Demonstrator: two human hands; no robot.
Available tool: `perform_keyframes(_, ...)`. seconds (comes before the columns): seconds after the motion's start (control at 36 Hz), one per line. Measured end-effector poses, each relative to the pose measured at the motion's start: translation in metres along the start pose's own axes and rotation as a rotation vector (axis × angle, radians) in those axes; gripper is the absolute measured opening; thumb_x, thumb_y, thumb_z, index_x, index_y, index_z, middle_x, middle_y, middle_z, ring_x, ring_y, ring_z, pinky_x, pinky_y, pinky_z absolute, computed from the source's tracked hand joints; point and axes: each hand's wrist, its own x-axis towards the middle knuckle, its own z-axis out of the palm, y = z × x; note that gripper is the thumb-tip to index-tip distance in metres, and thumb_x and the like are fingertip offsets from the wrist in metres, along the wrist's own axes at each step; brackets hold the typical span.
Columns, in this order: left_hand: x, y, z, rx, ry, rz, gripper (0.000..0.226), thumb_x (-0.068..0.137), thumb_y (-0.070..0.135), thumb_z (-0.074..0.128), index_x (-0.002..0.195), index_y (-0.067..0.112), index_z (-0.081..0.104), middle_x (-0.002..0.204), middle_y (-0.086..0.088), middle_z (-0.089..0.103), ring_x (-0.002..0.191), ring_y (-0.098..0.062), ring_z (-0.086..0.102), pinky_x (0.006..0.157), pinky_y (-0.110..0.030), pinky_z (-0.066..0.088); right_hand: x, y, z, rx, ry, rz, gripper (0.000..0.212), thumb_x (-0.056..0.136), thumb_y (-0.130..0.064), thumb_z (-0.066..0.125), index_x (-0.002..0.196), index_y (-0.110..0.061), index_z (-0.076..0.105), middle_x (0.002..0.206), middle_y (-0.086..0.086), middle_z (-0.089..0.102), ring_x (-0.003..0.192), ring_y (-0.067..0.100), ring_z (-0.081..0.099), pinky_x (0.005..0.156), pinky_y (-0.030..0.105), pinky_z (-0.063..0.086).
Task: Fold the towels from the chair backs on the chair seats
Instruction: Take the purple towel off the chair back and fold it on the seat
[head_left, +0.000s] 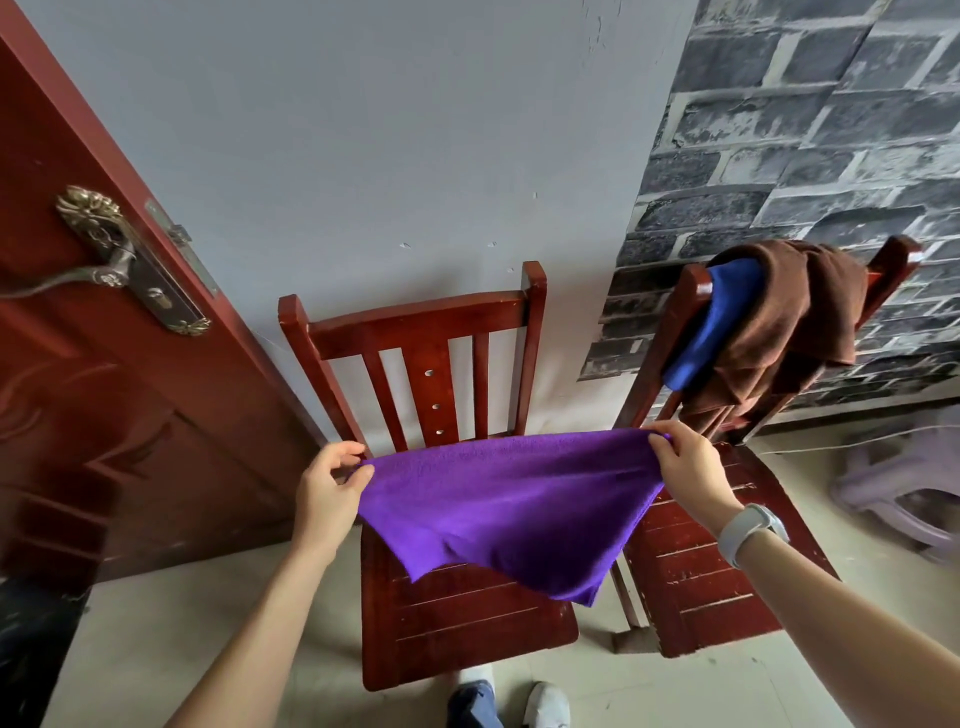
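Two hands pinch purple towel (514, 499) top corners: left hand (332, 488), right hand (685, 467), fingers closed on cloth, towel sagging over near chair seat (467, 623). Step, by judgement: spreading before first fold; next, lower flat onto seat. Far right chair back: brown towel (789, 322) over blue towel (711, 322), extent hidden.

Two bare forearms, no sleeves in view, entering from lower left and lower right of the frame. Left hand (332, 493) unadorned, no rings seen. Right hand (688, 470) likewise; on its wrist a white band (748, 530) with a smooth rounded face, strap wrapping the wrist. At bottom centre, blue trouser leg (472, 706) and white shoe (545, 706), toe rounded; a second white toe just above the trouser.
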Motion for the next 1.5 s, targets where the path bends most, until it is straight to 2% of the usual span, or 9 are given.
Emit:
perform_keyframes(0.19, 0.005, 0.002, -0.011, 0.072, -0.172, 0.051, 0.018, 0.083, 0.004, 0.064, 0.099, 0.009, 0.069, 0.092, -0.003, 0.066, 0.089, -0.014, 0.06, 0.076, -0.021, 0.045, 0.004, 0.002, -0.002, 0.103, -0.086, 0.038, 0.017, 0.092, -0.007, 0.049, 0.101, -0.009, 0.063, 0.098, 0.012, 0.066, 0.091, 0.022, 0.058, 0.074, 0.026, 0.043)
perform_keyframes(0.33, 0.01, 0.002, -0.016, 0.297, -0.29, 0.102, 0.036, 0.079, 0.01, 0.07, 0.115, 0.01, 0.064, 0.094, 0.001, 0.059, 0.092, -0.015, 0.055, 0.079, -0.025, 0.044, 0.007, -0.002, -0.008, 0.061, -0.248, 0.003, 0.023, 0.087, -0.009, 0.058, 0.109, -0.007, 0.063, 0.094, 0.005, 0.063, 0.077, 0.006, 0.056, 0.061, 0.0, 0.04)
perform_keyframes(0.44, 0.018, 0.001, -0.017, 0.472, -0.304, 0.18, 0.038, 0.08, 0.01, 0.069, 0.117, 0.007, 0.062, 0.101, -0.001, 0.054, 0.092, -0.012, 0.05, 0.078, -0.022, 0.041, 0.011, -0.005, -0.009, -0.137, -0.417, -0.031, 0.033, 0.084, -0.006, 0.058, 0.116, -0.009, 0.06, 0.101, 0.002, 0.056, 0.079, 0.006, 0.053, 0.069, 0.011, 0.04)
perform_keyframes(0.58, 0.033, 0.007, -0.017, 0.671, -0.123, 0.259, 0.022, 0.087, 0.01, 0.061, 0.107, 0.002, 0.067, 0.107, -0.014, 0.059, 0.092, -0.026, 0.059, 0.077, -0.029, 0.047, 0.024, -0.012, 0.002, -0.351, -0.345, -0.14, 0.021, 0.086, -0.009, 0.057, 0.105, -0.005, 0.066, 0.097, 0.009, 0.051, 0.098, 0.028, 0.054, 0.082, 0.022, 0.034)
perform_keyframes(0.69, 0.056, 0.018, -0.021, 0.805, 0.017, 0.319, 0.022, 0.09, 0.016, 0.057, 0.106, 0.006, 0.067, 0.101, -0.013, 0.068, 0.094, -0.03, 0.061, 0.081, -0.039, 0.049, 0.042, -0.029, 0.014, -0.377, -0.208, -0.188, 0.018, 0.084, -0.012, 0.061, 0.099, -0.004, 0.068, 0.106, 0.017, 0.05, 0.106, 0.033, 0.048, 0.096, 0.037, 0.038)
perform_keyframes(0.89, 0.075, 0.032, -0.036, 0.811, 0.234, 0.407, 0.018, 0.085, 0.005, 0.057, 0.098, 0.006, 0.07, 0.087, -0.016, 0.07, 0.085, -0.038, 0.059, 0.073, -0.042, 0.045, 0.061, -0.063, 0.029, -0.335, -0.059, -0.242, 0.019, 0.09, -0.016, 0.049, 0.101, -0.011, 0.064, 0.103, 0.012, 0.062, 0.104, 0.032, 0.052, 0.089, 0.045, 0.041)
perform_keyframes(1.06, 0.051, 0.007, -0.038, 0.693, 0.254, 0.421, 0.021, 0.078, -0.005, 0.06, 0.094, 0.003, 0.07, 0.083, -0.017, 0.07, 0.08, -0.039, 0.059, 0.07, -0.043, 0.045, 0.044, -0.049, 0.046, -0.306, 0.001, -0.305, 0.018, 0.09, -0.008, 0.049, 0.101, -0.007, 0.064, 0.1, 0.013, 0.065, 0.096, 0.033, 0.056, 0.084, 0.044, 0.041)
perform_keyframes(1.22, 0.025, -0.05, -0.02, 0.712, 0.147, 0.363, 0.023, 0.071, -0.007, 0.067, 0.09, 0.006, 0.072, 0.079, -0.013, 0.07, 0.076, -0.036, 0.061, 0.068, -0.043, 0.047, 0.012, -0.005, 0.072, -0.376, -0.133, -0.268, 0.018, 0.086, -0.002, 0.053, 0.101, -0.002, 0.063, 0.097, 0.018, 0.062, 0.094, 0.038, 0.055, 0.08, 0.044, 0.041)
perform_keyframes(1.5, -0.05, -0.171, 0.037, 0.856, -0.185, 0.191, 0.028, 0.055, -0.011, 0.076, 0.075, 0.009, 0.074, 0.063, -0.011, 0.068, 0.059, -0.034, 0.061, 0.057, -0.039, 0.049, -0.059, 0.109, 0.131, -0.494, -0.613, -0.043, 0.022, 0.088, -0.013, 0.055, 0.105, -0.012, 0.068, 0.102, 0.013, 0.062, 0.101, 0.035, 0.052, 0.085, 0.041, 0.044)
